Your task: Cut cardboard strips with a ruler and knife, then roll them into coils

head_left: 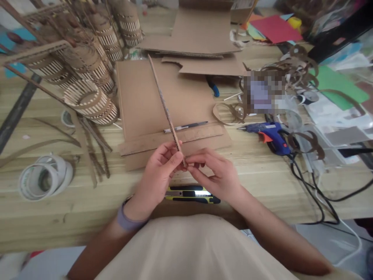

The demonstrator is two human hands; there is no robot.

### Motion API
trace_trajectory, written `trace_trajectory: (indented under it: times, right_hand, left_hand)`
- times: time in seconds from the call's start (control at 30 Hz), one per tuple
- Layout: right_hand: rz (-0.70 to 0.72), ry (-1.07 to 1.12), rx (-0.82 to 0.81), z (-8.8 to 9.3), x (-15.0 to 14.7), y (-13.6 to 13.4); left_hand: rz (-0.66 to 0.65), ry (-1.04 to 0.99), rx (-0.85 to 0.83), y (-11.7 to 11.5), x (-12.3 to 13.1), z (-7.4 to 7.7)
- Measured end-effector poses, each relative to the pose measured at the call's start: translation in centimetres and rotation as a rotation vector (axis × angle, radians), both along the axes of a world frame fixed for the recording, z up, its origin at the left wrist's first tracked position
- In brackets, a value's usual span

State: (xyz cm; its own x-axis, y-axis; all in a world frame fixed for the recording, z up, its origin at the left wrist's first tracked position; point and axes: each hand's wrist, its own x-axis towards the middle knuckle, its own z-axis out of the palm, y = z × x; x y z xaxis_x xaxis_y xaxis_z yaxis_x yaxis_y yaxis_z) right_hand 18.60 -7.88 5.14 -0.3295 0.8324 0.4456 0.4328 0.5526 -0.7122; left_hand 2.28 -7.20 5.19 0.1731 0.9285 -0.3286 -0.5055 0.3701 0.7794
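Note:
A long thin cardboard strip (163, 103) is held edge-on, its far end pointing away over the brown cardboard sheet (136, 89). My left hand (161, 171) pinches it near the close end, thumb on top. At that same end, the fingertips of my right hand (215, 171) are closed on the strip's tip; the exact contact is partly hidden. Under my wrists lies a yellow and black utility knife (192, 194). Beyond my hands a pen (186, 126) and a narrow flat cardboard piece (175, 139) rest on the sheet.
A blue hot glue gun (268, 134) with cables lies at the right, near curled cardboard strips (300, 70). Tape rolls (43, 179) stand at the left. Several slatted baskets (90, 102) fill the back left. Coloured paper (275, 29) sits at the back right.

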Motion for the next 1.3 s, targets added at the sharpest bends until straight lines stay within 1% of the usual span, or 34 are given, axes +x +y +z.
trace_trajectory:
  times: [0.33,0.5,0.6,0.83,1.3]
  right_hand:
    - [-0.122,-0.117,0.177,-0.9,-1.0,-0.7]
    - [-0.133,-0.161,0.279,-1.3,-1.0,-0.6]
    - [-0.132,-0.181,0.312,-1.3,-1.0,-0.6]
    - [-0.145,-0.132,0.238,-1.4,-1.3,-0.8]
    - [-0.156,-0.105,0.191,-1.5,-1.4,-0.9]
  left_hand:
    - [0.029,0.087,-0.005,0.0,0.0,-0.3]
    - [0.028,0.103,-0.022,-0.1,0.1,-0.5]
    - [0.026,0.101,-0.027,-0.2,0.2,-0.6]
    - [0.039,0.126,-0.010,-0.3,0.3,-0.6]
    - [0.030,0.173,-0.001,-0.5,0.4,-0.7]
